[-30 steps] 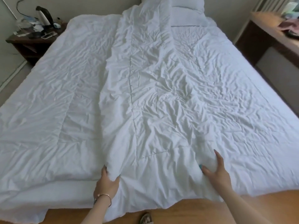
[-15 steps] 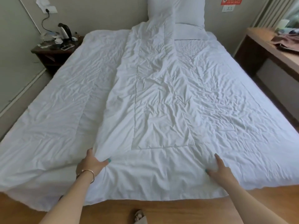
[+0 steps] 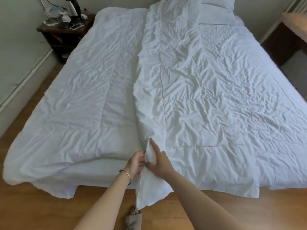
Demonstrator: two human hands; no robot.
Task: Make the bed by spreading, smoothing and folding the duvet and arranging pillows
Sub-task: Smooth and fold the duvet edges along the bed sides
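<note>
White, super wrinkled duvet lay across the bed, one side folded over so its edge ran down the middle, with a pillow up at the head. At the foot my left hand and right hand were both pinched shut on that folded corner, hands almost touching.

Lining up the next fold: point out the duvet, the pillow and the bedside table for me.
duvet (image 3: 207, 100): head view, wrinkled top surface right of the fold.
pillow (image 3: 216, 12): head view, its front face at the headboard.
bedside table (image 3: 54, 33): head view, dark top's front edge.
</note>
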